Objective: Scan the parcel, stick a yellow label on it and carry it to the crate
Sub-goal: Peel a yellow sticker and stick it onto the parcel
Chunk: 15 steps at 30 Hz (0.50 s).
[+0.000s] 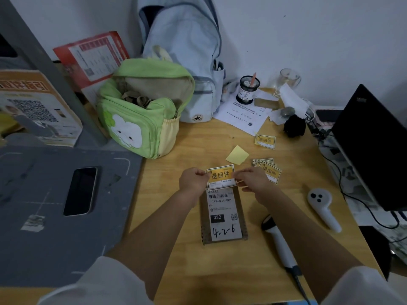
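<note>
A small parcel-handling desk in an office-like room: a wooden counter [180, 249] against a white wall carries a barcode scanner [279, 241], a stack of yellow return labels [267, 169], a laptop [370, 150], a pen cup [247, 89] and two backpacks [143, 119].

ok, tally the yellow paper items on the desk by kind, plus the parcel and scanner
Yellow label held in both hands: 1
Single yellow label lying near the papers: 1
Stack of yellow labels: 1 stack, sheet count cannot be told
Plain yellow sticky note: 1
Parcel: 1
Barcode scanner: 1
Total: 6 entries, counting the stack as one
</note>
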{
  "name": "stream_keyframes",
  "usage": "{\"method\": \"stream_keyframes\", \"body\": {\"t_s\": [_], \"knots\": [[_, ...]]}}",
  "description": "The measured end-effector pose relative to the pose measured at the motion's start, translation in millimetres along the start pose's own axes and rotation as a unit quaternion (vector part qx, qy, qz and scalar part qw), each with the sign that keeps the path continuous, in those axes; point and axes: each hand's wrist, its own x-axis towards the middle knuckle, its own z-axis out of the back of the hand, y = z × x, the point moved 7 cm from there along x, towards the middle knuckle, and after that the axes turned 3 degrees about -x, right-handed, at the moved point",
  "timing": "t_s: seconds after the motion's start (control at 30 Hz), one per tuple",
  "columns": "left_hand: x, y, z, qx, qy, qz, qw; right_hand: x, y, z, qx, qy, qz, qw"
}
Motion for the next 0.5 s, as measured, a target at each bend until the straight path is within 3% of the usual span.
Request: {"method": "stream_keyframes", "body": {"t_s": [0.5], "knots": [[14.3,2.8,-5.4,0.094,0.001,-0.054,0.994,24.3,-16.2,-11.2,-0.099,-0.045,0.01,0.994]]}}
